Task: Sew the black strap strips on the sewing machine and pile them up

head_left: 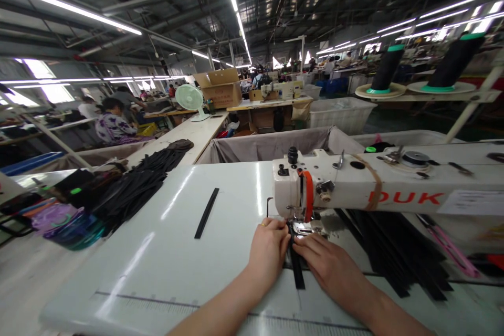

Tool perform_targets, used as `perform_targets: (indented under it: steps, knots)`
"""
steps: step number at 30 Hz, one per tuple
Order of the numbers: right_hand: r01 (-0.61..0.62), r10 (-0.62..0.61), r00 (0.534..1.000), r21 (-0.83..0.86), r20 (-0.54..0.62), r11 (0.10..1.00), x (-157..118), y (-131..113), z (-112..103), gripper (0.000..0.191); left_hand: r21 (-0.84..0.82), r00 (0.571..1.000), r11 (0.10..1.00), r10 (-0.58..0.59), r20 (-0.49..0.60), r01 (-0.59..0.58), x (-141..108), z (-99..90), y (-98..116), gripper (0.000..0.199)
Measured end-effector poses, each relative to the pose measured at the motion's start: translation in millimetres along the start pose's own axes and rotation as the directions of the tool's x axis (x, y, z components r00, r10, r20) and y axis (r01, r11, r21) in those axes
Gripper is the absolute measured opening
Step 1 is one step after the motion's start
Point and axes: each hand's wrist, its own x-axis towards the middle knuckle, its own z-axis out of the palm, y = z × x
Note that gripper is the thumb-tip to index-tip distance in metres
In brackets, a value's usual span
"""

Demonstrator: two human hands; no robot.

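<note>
A black strip (298, 270) lies under the needle area of a white sewing machine (287, 189), its near end pointing toward me. My left hand (268, 249) pinches the strip's left edge close to the presser foot, fingers together. On the strip's right side, my right hand (325, 260) has its fingers pressed together against the edge, beside the metal guide (305, 230). Another black strip (207, 213) rests alone on the pale tabletop to the left. Several more black strips (397, 252) lie under the machine arm at the right.
A pile of black strips (142, 184) lies at the left, near a teal container (76, 231). Pink-handled scissors (452, 252) lie at the right. Thread cones (388, 71), a fan (189, 98) and a cardboard box (222, 92) stand beyond. A person (114, 126) sits far left.
</note>
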Motion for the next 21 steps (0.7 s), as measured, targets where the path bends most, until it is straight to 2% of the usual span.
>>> perform_targets:
  steps: [5, 8, 13, 21]
  knots:
    - [0.005, -0.019, 0.996, 0.159, 0.087, 0.987, -2, -1, -13, 0.028, -0.024, 1.0, 1.0, 0.006, 0.012, -0.006, -2, -4.6, 1, 0.021]
    - [0.006, -0.025, 0.995, 0.191, 0.101, 0.982, -3, -2, -15, 0.025, -0.021, 1.0, 1.0, 0.005, 0.019, -0.004, -3, -4.5, 1, 0.02]
    - [0.007, -0.017, 0.998, 0.158, 0.059, 0.987, -1, 1, -12, 0.029, -0.013, 1.0, 1.0, 0.005, 0.024, -0.005, -3, -3.2, 2, 0.02]
    - [-0.021, 0.019, 0.998, 0.039, 0.058, 0.999, -2, 9, 2, 0.042, 0.039, 0.999, 0.999, 0.03, 0.031, -0.031, -3, -0.9, 3, 0.017]
